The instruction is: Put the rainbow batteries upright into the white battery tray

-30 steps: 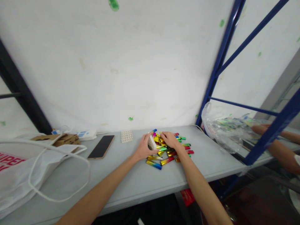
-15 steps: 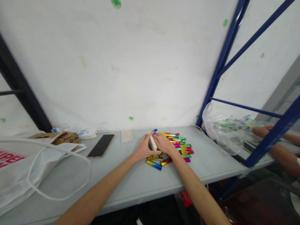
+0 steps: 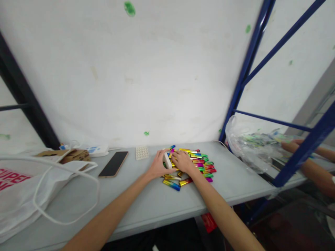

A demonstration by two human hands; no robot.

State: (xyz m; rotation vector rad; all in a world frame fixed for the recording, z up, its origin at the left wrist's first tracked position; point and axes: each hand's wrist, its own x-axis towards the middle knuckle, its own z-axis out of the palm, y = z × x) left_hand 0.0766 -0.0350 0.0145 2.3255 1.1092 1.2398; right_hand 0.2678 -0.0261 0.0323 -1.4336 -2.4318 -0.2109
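Note:
My left hand (image 3: 158, 164) grips a small white block-like piece (image 3: 166, 161) tilted on its edge, thumb in front and fingers behind. My right hand (image 3: 182, 161) lies just right of it, over a pile of shiny metallic-coloured sticks (image 3: 201, 164) in gold, red, green, blue and purple. Its fingers are bent toward the white piece; whether a stick is between them is hidden. One yellow-and-blue stick (image 3: 172, 184) lies at the pile's front edge. A flat white tray with a grid of small bumps or holes (image 3: 142, 152) rests to the left.
A dark-screened phone (image 3: 114, 164) lies left on the grey table (image 3: 141, 209). Farther left are a white bag (image 3: 39, 188), a looped white cable (image 3: 98, 195) and cardboard (image 3: 75, 156). Right stands a blue metal frame (image 3: 239, 87) with a clear plastic bag (image 3: 242, 150); beyond it, another person's arms (image 3: 314, 170).
My right hand has drawn slightly away to the right from the white piece, opening a gap between the hands. My left hand still holds the piece, shifted a little left.

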